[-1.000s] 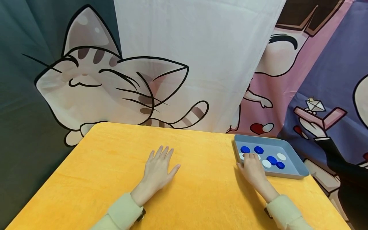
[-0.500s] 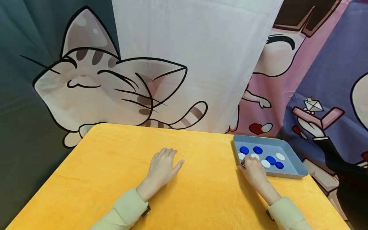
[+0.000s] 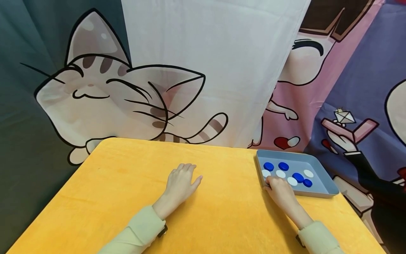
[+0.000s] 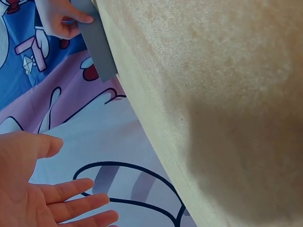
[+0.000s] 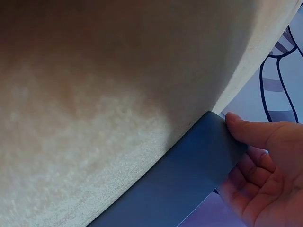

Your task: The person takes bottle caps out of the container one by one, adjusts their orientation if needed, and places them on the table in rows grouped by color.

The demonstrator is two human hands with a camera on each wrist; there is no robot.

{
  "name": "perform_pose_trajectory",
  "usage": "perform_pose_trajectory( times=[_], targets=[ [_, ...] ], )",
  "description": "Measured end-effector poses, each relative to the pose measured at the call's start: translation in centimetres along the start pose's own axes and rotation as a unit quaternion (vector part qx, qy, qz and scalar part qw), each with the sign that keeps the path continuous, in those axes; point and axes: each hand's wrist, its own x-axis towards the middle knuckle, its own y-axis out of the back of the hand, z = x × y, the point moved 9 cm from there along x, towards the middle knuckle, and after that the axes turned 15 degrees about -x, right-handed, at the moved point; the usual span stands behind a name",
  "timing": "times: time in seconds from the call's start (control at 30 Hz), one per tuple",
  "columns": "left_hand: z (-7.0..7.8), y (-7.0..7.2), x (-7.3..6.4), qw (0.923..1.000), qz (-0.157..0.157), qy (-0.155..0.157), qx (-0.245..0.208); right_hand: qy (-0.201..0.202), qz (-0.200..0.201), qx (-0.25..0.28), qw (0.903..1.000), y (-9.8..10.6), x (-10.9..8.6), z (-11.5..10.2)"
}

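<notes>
At the right side of the table stands a shallow grey-blue tray (image 3: 320, 185) with several blue discs (image 3: 283, 166) and white discs (image 3: 308, 173) lying flat in it. My right hand (image 3: 280, 191) grips the tray's near left corner. In the right wrist view the thumb of the right hand (image 5: 272, 172) lies on the outside of the tray wall (image 5: 184, 170) and the curled fingers reach over the rim. My left hand (image 3: 180, 185) is held over the middle of the table, palm down with fingers relaxed and thumb spread, holding nothing.
A yellow cloth covers the table (image 3: 222, 211). The tray sits close to its back right corner. Behind the table hangs a curtain (image 3: 222, 53) printed with cartoon figures, near the far edge.
My right hand's fingers have drawn back from over the discs to the tray's near left corner and curled on the rim. My left hand has shifted slightly right, its fingers bending a little.
</notes>
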Motion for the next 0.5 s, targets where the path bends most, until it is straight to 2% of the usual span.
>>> perform_pose_trajectory(
  times=[0.17,0.5],
  targets=[
    [-0.1,-0.1,0.1,1.0000,0.006,-0.001,0.003,0.022,0.018,-0.021,0.9994,0.1,0.0,-0.5],
    [-0.1,-0.3,0.1,0.9999,0.013,-0.005,-0.002,0.041,0.025,-0.016,0.9987,0.0,0.4,-1.6]
  ],
)
